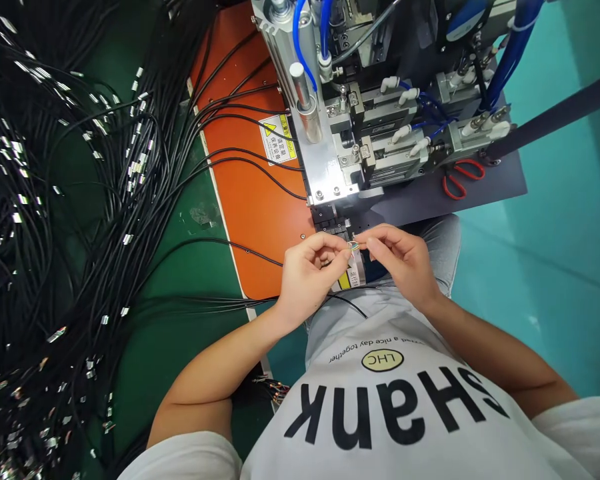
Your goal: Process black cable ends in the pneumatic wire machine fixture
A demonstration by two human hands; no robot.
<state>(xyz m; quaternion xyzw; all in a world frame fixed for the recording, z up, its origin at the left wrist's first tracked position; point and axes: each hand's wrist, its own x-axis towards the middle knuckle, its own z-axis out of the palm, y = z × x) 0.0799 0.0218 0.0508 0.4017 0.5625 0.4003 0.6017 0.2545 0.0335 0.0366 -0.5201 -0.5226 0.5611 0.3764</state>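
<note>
White shirt (405, 460) nearest, across bottom. Green table (167, 370) along left, heaped with black cables (147, 150); teal floor (555, 267) right. Metal machine (327, 163) top centre; orange board (255, 220) to its left, with a white edge, green strip showing between edge and heap. Dark base (505, 177) ends over the floor, more room that side; hands sit tight against the machine's front end. Left hand (307, 273) and right hand (405, 260) near each other, small gap between, fingertips of both pinched on coloured wires (354, 246). Wires: thin, multicoloured, spanning that gap; source cable unclear. Counts: two hands, one machine, one orange board, one pair of red-handled scissors (453, 188); cables too many, wires too small to count.
</note>
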